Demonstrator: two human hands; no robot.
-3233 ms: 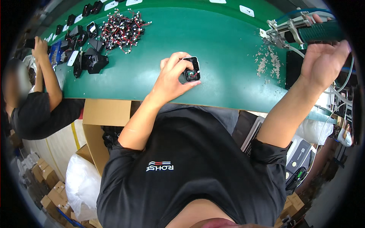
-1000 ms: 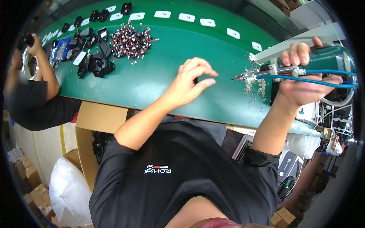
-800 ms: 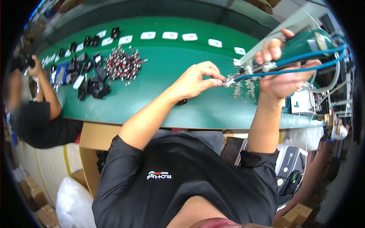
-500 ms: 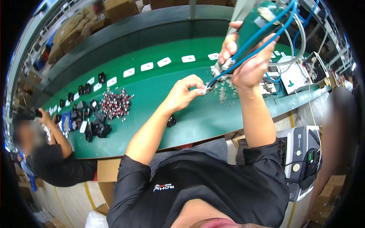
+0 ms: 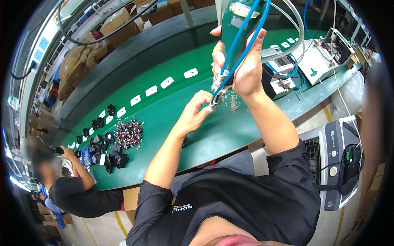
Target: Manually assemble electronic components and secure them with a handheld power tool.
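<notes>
A green pneumatic screwdriver (image 5: 234, 37) with blue air hoses (image 5: 251, 47) stands nearly upright over the bench. My right hand (image 5: 247, 78) is wrapped round its lower body, just above the metal nose (image 5: 217, 96). At the tip of that nose, my left hand (image 5: 192, 115) has thumb and forefinger pinched together; whatever sits between them is too small or hidden to make out. Loose small screws (image 5: 234, 104) are scattered on the green bench beside the nose. Partly behind my left forearm lies a small black part (image 5: 184, 142).
Left on the bench are a heap of small red, black and silver parts (image 5: 129, 133) and black plastic housings (image 5: 119, 160). White plates (image 5: 167, 82) line the green belt. A white machine (image 5: 314, 61) stands right. A co-worker (image 5: 82, 192) sits far left, holding a black tool.
The whole view has shifted and turned. In the picture the screwdriver and my right hand sit further left, and the tool looks more upright. My left fingers stay at its tip.
</notes>
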